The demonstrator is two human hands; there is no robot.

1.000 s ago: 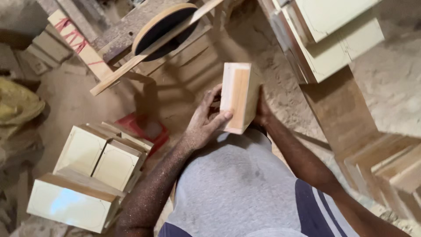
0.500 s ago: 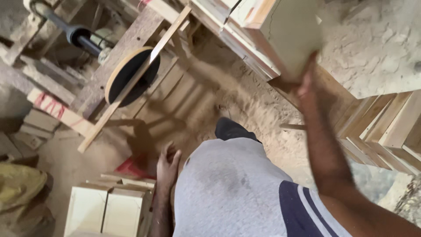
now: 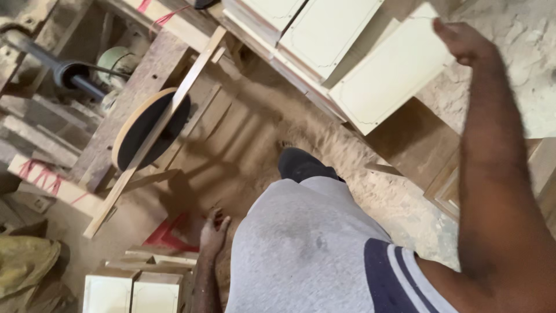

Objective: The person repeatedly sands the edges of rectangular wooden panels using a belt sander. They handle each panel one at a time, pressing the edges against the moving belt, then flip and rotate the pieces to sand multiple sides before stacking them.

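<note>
Moved up, right hand point(image 3: 463, 42) now touches pale panel point(image 3: 389, 76).

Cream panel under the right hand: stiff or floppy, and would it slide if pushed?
The panel looks like a flat, rigid board with straight edges, so probably stiff. It lies overlapping other panels, so a push would likely slide it across them. The right hand only reaches its far corner; lifted there, it would probably tilt.
</note>
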